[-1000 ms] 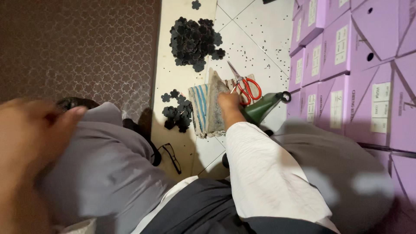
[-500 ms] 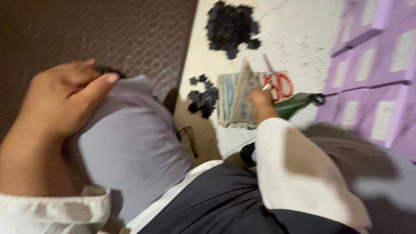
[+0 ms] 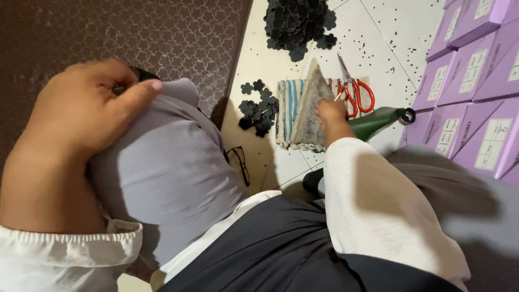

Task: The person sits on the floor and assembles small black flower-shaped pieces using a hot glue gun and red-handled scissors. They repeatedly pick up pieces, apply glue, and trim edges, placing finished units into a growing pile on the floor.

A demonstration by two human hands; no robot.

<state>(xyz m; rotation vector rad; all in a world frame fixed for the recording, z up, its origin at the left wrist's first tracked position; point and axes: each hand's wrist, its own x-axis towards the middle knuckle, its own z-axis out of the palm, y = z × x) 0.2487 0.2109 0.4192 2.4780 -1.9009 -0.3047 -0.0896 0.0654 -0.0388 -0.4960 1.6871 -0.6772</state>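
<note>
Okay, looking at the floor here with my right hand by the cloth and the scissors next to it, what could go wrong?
Three risks, as far as the view shows:
1. The right hand rests on the folded cloth right beside the red-handled scissors; a blind reach might meet the blades.
2. The eyeglasses lie on the floor beside the knee and may get crushed.
3. The small heap of black flower-shaped pieces sits against the cloth and may scatter if it shifts.

Even, fairly bright indoor light falls from above onto the pale tiled floor (image 3: 378, 32), without glare. Soft shadows lie beneath the raised knee (image 3: 173, 162) and across the grey fabric at right. The left hand (image 3: 81, 116), close to the lens, looks slightly soft and enlarged; the scissors (image 3: 354, 89) stay sharp.
</note>
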